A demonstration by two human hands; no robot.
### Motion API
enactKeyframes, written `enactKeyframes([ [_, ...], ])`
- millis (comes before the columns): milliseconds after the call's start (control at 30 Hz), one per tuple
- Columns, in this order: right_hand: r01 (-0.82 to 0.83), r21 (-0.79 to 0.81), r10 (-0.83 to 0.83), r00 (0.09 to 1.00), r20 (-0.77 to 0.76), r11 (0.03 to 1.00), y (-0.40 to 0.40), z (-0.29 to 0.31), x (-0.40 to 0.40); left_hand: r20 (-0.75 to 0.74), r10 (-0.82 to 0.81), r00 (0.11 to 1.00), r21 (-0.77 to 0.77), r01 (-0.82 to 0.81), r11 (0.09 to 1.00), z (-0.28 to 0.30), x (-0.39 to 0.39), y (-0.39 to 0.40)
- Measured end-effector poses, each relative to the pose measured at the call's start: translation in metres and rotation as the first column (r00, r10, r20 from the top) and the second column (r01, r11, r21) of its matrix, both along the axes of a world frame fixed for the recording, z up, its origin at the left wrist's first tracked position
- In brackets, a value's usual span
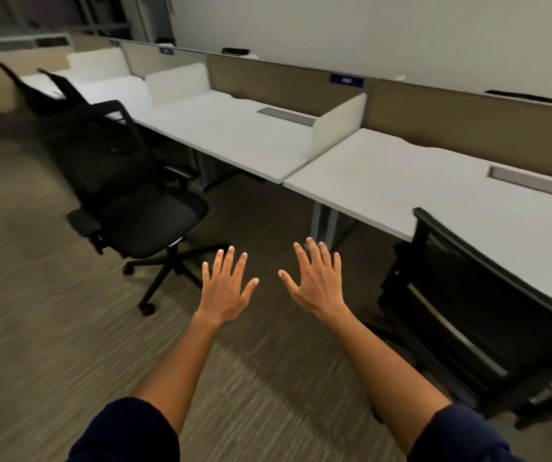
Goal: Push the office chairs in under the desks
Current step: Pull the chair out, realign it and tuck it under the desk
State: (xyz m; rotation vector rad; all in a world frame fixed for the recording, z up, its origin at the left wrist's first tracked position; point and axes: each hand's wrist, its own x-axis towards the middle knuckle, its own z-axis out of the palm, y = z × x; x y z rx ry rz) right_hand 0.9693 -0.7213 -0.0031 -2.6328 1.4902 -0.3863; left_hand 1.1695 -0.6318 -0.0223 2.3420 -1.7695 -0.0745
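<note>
In the head view, the left hand [226, 288] and right hand [316, 281] are spread flat at centre frame, grasping nothing. A black chair [134, 201] at middle left stands pulled out, clear of the counter [234, 138]; another chair [487, 311] at lower right looks tucked. Likely moving between chairs; next, take its backrest and roll it in

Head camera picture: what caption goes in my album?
Two empty hands, left and right, reach toward a pulled-out black chair beside white desks.
</note>
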Motion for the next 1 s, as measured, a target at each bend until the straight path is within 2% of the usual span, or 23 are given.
enactKeyframes([
  [333, -0.123, 0.024, 0.123, 0.992, 0.027, 0.992, 0.1, -0.007, 0.208, -0.008, 0.116, 0.993, -0.008, -0.116, 0.993, 0.0, 0.195, 0.121],
  [533, -0.232, 0.01, 0.232, 0.973, -0.004, 0.973, 0.13, -0.004, 0.318, -0.035, 0.202, 0.979, -0.025, -0.203, 0.979, -0.001, 0.294, 0.161],
  [733, -0.315, 0.001, 0.315, 0.949, 0.001, 0.949, 0.121, -0.006, 0.421, -0.042, 0.262, 0.964, -0.041, -0.263, 0.964, -0.005, 0.383, 0.161],
  [1000, -0.36, 0.016, 0.36, 0.933, 0.0, 0.933, 0.059, -0.016, 0.579, 0.008, 0.315, 0.949, -0.002, -0.315, 0.949, 0.002, 0.531, 0.115],
])
